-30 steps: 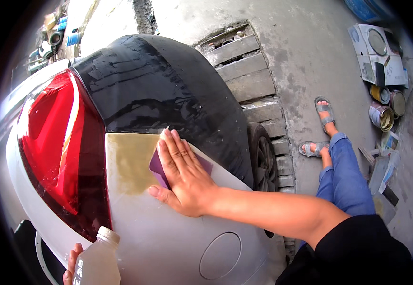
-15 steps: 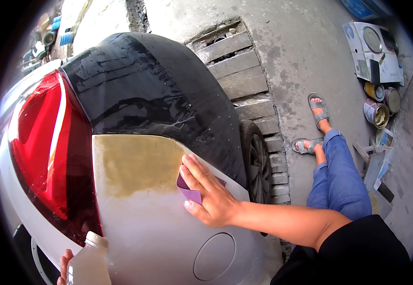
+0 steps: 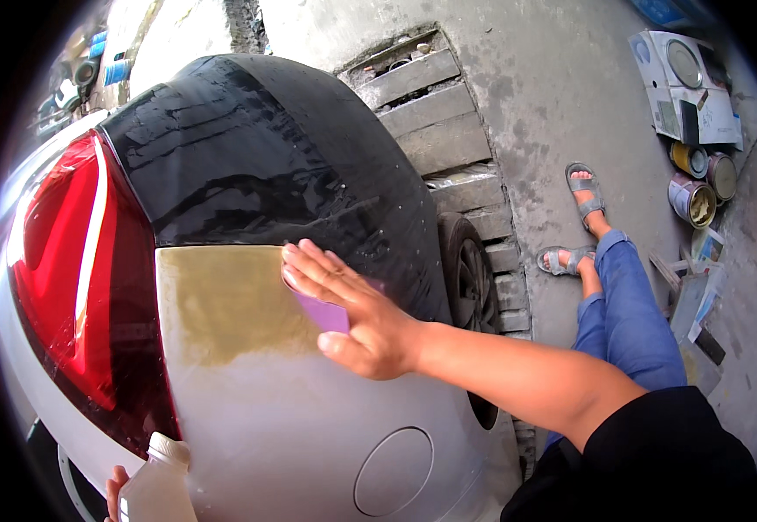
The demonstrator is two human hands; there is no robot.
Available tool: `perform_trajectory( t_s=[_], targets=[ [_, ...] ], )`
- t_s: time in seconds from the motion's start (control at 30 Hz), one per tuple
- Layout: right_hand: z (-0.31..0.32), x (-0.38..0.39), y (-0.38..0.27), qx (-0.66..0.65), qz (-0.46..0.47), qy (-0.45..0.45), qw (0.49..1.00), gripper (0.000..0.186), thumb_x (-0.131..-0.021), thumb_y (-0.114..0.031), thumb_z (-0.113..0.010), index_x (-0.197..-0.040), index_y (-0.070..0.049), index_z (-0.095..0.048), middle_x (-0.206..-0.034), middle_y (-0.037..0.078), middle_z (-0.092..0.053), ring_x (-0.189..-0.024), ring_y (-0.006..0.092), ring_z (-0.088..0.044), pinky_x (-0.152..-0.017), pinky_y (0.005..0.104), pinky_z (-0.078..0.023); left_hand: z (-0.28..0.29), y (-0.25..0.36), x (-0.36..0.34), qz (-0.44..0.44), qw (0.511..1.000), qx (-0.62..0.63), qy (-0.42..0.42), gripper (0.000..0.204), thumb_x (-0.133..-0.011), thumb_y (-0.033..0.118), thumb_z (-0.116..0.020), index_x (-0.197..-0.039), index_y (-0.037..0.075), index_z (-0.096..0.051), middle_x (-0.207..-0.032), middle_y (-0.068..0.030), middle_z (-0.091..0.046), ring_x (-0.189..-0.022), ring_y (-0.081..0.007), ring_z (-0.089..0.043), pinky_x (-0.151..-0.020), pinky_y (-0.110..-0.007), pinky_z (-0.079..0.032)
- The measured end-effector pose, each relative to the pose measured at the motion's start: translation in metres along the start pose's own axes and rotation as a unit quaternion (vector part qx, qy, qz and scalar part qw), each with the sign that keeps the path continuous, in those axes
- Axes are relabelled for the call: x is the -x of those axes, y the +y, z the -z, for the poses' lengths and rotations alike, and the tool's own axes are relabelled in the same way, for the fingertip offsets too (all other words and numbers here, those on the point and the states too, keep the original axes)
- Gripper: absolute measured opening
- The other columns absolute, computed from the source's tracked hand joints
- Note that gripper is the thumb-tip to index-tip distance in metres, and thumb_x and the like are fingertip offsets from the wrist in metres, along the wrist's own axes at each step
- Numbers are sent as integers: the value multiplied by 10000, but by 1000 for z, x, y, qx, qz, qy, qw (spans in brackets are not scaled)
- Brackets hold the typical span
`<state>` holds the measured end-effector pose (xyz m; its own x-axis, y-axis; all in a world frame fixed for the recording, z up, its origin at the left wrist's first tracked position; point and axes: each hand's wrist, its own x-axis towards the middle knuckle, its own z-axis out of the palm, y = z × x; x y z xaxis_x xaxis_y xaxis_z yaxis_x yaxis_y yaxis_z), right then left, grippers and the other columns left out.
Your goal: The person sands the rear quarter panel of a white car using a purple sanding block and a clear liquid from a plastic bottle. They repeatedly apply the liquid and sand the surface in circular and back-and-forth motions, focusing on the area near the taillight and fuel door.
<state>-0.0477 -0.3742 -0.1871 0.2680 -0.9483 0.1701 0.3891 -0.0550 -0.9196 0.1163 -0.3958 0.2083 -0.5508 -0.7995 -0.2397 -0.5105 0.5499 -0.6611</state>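
Observation:
My right hand [image 3: 348, 309] presses a purple sheet [image 3: 319, 311], probably abrasive paper, against the upper edge of a silver car panel [image 3: 291, 426], its fingers laid over the sheet. They are at the right of an olive-yellow patch [image 3: 215, 296], beside the dark covered section [image 3: 274, 165] of the car. My left hand [image 3: 116, 492] grips a translucent plastic bottle [image 3: 156, 487] with a white cap at the lower left, mostly out of frame. Next to the panel are a red tail light [image 3: 70, 261] and a round fuel flap [image 3: 393, 470].
A car wheel [image 3: 470, 287] stands by slatted drain covers [image 3: 439, 139]. My sandalled feet [image 3: 587, 196] are on concrete. At the right lie a cardboard box [image 3: 683, 96], several paint tins [image 3: 696, 200] and loose boards [image 3: 691, 296]. Blue containers [image 3: 117, 70] are at the upper left.
My right hand with the purple sheet slid right and down the panel, then moved back up and left to the patch's edge. The bottle has shifted slightly left in view.

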Motion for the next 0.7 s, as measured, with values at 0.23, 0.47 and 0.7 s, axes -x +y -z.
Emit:
perform_trajectory(
  t_s=[0.23, 0.47, 0.7],
  targets=[
    [8, -2, 1, -16, 11, -4, 1000, 820, -812, -193, -477, -1580, -34, -240, -1670, 179, -144, -1554, 370, -53, -1239, 525, -53, -14, -12, 23, 124, 986, 100, 40, 696, -1062, 513, -287, -1289, -97, -533, -1246, -273, -646, -1205, -380, -628, -1024, -468, -493],
    [23, 15, 18, -12, 13, -33, 999, 849, -754, -197, -482, -1567, -37, -295, -1653, 172, -223, -1554, 351, -94, -1242, 514, -51, -11, 45, -45, -142, 884, -444, 17, 357, -967, 406, -670, -1001, 52, -690, -940, -26, -716, -792, -192, -699, -686, -313, -555],
    [35, 18, 25, -23, -7, -76, 997, 875, -711, -181, -485, -1560, -37, -329, -1655, 150, -240, -1557, 353, -75, -1245, 484, -67, -3, 32, -21, -48, 942, -329, -35, 290, -971, 383, -671, -957, 99, -729, -901, -12, -709, -773, -186, -684, -682, -338, -548]
  ],
)
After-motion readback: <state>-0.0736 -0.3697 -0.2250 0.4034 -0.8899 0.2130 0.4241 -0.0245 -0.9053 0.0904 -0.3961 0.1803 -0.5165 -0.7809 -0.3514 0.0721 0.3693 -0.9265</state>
